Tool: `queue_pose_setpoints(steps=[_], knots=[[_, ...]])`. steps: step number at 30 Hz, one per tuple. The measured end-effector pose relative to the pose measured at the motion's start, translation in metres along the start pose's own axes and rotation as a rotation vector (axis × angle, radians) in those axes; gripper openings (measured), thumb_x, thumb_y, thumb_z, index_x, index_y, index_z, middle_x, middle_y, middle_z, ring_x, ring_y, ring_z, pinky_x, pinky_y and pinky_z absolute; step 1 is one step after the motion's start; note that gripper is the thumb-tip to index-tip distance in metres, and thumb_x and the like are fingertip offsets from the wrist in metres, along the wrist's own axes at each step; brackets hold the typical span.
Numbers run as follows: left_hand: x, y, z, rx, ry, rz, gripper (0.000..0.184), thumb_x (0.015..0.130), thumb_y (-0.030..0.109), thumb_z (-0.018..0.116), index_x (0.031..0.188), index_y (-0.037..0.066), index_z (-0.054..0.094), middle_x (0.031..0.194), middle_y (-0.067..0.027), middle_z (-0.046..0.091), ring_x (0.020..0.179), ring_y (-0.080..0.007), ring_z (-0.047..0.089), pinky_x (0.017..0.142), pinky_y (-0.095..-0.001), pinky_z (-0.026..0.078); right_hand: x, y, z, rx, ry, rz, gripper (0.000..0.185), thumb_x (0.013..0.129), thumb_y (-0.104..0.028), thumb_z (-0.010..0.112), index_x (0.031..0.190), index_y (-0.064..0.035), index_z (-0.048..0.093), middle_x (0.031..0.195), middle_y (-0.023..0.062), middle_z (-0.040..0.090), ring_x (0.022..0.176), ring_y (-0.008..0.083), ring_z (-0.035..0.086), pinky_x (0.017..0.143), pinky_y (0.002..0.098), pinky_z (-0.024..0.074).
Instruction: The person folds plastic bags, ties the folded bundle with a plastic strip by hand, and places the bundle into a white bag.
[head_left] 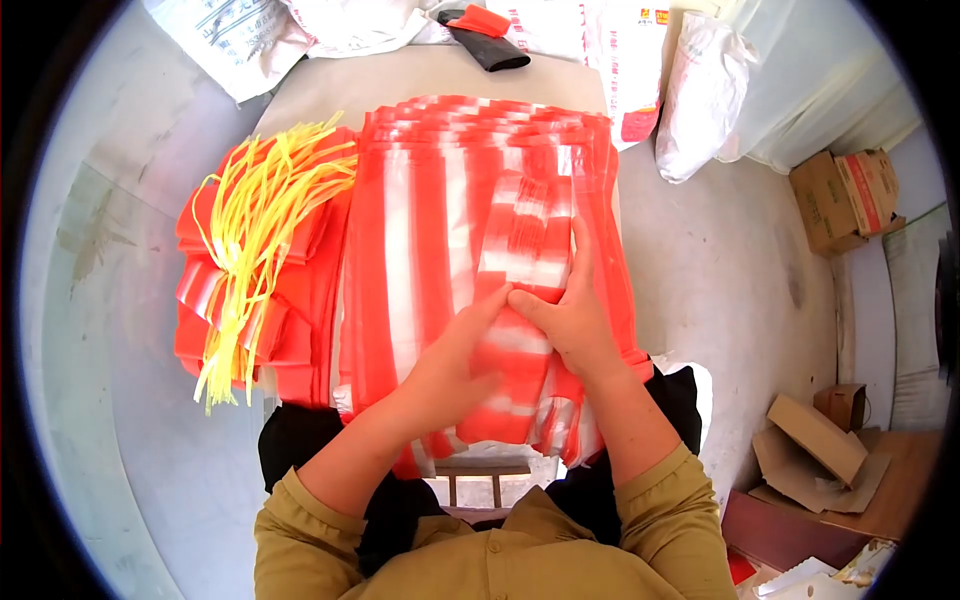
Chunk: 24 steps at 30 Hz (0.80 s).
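Atop a red-and-white plastic stack [430,240], pinching a folded bundle [525,235], laid lengthwise straight ahead, by its right edge with the closer right hand [584,335]; touching its left side with the left hand [450,362], grip too blurred to tell.

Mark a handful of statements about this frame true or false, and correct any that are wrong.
1. The right hand touches the folded red-and-white plastic bundle. True.
2. The left hand rests on the yellow strips. False: its fingertips are at the bundle, near the right thumb.
3. The yellow strips lie across red plastic at the left of the view. True.
4. The sleeves are bright blue. False: they are mustard-brown.
5. Cardboard boxes are at the right of the view. True.
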<state>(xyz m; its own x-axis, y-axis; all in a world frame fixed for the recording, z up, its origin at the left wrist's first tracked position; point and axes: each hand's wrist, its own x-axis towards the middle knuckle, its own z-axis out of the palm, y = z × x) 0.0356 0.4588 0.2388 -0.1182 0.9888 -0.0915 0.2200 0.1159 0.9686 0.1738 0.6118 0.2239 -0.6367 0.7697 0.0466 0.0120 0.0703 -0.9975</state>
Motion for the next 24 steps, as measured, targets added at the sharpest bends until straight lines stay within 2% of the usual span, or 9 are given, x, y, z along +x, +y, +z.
queue_pose_setpoints(steps=[5, 8, 11, 14, 17, 20, 21, 24], knots=[[-0.001, 0.01, 0.002, 0.007, 0.019, 0.018, 0.089, 0.087, -0.004, 0.066, 0.165, 0.009, 0.026, 0.168, -0.0163, 0.031, 0.156, -0.0292, 0.031, 0.122, -0.0373, 0.032, 0.002, -0.001, 0.003, 0.075, 0.057, 0.007, 0.109, 0.088, -0.001, 0.077, 0.166, -0.0107, 0.002, 0.161, 0.015, 0.031, 0.143, 0.0249, 0.043, 0.11, 0.0397, 0.0487], [0.001, 0.005, 0.006, -0.244, 0.068, -0.008, 0.088, 0.089, -0.004, 0.067, 0.165, 0.004, 0.023, 0.169, -0.0124, 0.028, 0.153, -0.0217, 0.032, 0.124, -0.0348, 0.027, 0.002, 0.002, 0.004, 0.128, 0.087, -0.004, 0.107, 0.089, 0.001, 0.076, 0.166, -0.0109, 0.003, 0.16, 0.0149, 0.033, 0.142, 0.0252, 0.044, 0.109, 0.0396, 0.0501], [0.004, -0.013, 0.008, -0.267, 0.107, -0.016, 0.083, 0.092, -0.002, 0.064, 0.164, 0.007, 0.026, 0.17, -0.0143, 0.03, 0.156, -0.0259, 0.031, 0.124, -0.0367, 0.029, 0.002, 0.005, 0.005, 0.14, 0.098, 0.019, 0.106, 0.089, 0.001, 0.075, 0.166, -0.0103, 0.005, 0.159, 0.0149, 0.034, 0.141, 0.0253, 0.045, 0.109, 0.0394, 0.0501], [0.005, -0.022, 0.007, -0.267, 0.092, -0.019, 0.083, 0.091, -0.003, 0.064, 0.164, 0.008, 0.027, 0.168, -0.0132, 0.034, 0.154, -0.0256, 0.034, 0.123, -0.037, 0.03, 0.0, 0.011, 0.008, 0.063, 0.091, 0.044, 0.105, 0.088, -0.001, 0.077, 0.166, -0.0091, 0.008, 0.159, 0.015, 0.035, 0.14, 0.0253, 0.046, 0.109, 0.0393, 0.0497], [0.002, -0.011, 0.008, -0.028, 0.09, -0.021, 0.087, 0.089, -0.006, 0.065, 0.165, 0.004, 0.023, 0.166, -0.0146, 0.035, 0.151, -0.0226, 0.037, 0.121, -0.0342, 0.032, -0.002, 0.014, 0.008, -0.041, 0.081, 0.009, 0.106, 0.085, -0.001, 0.079, 0.166, -0.008, 0.01, 0.158, 0.0151, 0.035, 0.139, 0.0254, 0.046, 0.109, 0.039, 0.0494], [-0.003, 0.007, 0.011, 0.041, 0.123, -0.027, 0.09, 0.087, -0.003, 0.068, 0.165, 0.005, 0.022, 0.165, -0.0188, 0.036, 0.151, -0.0283, 0.039, 0.12, -0.0347, 0.034, -0.002, 0.01, 0.01, -0.075, 0.089, -0.019, 0.107, 0.083, 0.003, 0.077, 0.166, -0.0077, 0.011, 0.158, 0.0151, 0.035, 0.138, 0.0254, 0.047, 0.109, 0.0387, 0.0494], [-0.003, 0.006, 0.011, 0.054, 0.093, -0.066, 0.094, 0.086, 0.001, 0.072, 0.165, 0.008, 0.023, 0.164, -0.0209, 0.036, 0.15, -0.0322, 0.041, 0.118, -0.0353, 0.037, -0.002, 0.008, 0.011, -0.073, 0.092, -0.023, 0.108, 0.082, 0.004, 0.077, 0.166, -0.0076, 0.011, 0.158, 0.0152, 0.035, 0.138, 0.0254, 0.047, 0.108, 0.0387, 0.0495], [-0.002, 0.009, 0.005, 0.23, 0.126, 0.173, 0.095, 0.086, 0.006, 0.074, 0.166, 0.011, 0.023, 0.157, -0.0195, 0.047, 0.137, -0.033, 0.054, 0.109, -0.0371, 0.046, -0.002, -0.002, 0.014, -0.056, 0.114, 0.036, 0.108, 0.079, 0.008, 0.074, 0.166, -0.0078, 0.011, 0.157, 0.0154, 0.036, 0.136, 0.0255, 0.048, 0.107, 0.0391, 0.0507]])
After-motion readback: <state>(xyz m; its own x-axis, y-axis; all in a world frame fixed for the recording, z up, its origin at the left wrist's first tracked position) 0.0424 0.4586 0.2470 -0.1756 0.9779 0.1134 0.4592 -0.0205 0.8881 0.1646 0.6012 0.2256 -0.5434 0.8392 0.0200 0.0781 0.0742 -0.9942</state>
